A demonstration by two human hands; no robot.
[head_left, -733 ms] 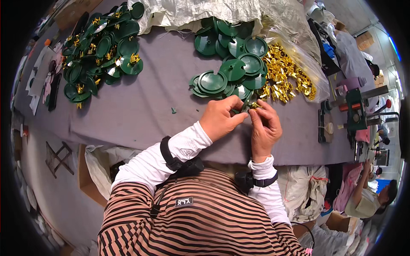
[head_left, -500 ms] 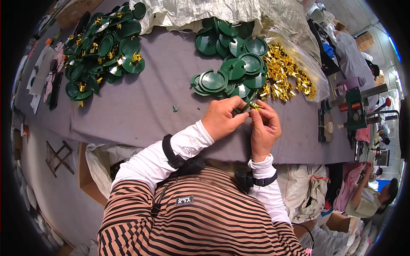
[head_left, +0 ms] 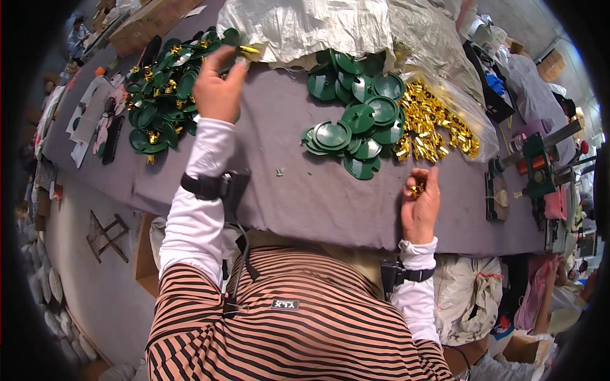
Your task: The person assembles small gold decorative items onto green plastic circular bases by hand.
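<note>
My left hand (head_left: pixel 219 86) is raised at the far left-centre, beside a heap of green discs fitted with gold clips (head_left: pixel 184 86). At its fingertips is a thin gold-and-dark-green piece (head_left: pixel 250 49), seen edge-on and blurred; its full shape is hidden. My right hand (head_left: pixel 420 206) rests palm-up near the table's front, its fingers curled around small gold clips (head_left: pixel 417 189). Beyond it lie a pile of loose gold clips (head_left: pixel 422 120) and, to their left, overlapping plain green discs (head_left: pixel 330 134).
A grey cloth (head_left: pixel 279 209) covers the table, with small green scraps (head_left: pixel 279 172) on it. White woven sacking (head_left: pixel 305 28) lies along the back. A clear plastic bag (head_left: pixel 467 117) borders the clips. At right stands a green metal hand press (head_left: pixel 537 165).
My hands have separated. The left swung far left toward the heap of fitted discs, with the piece at its fingertips. The right turned palm-up with gold clips in it. The view shifted slightly.
</note>
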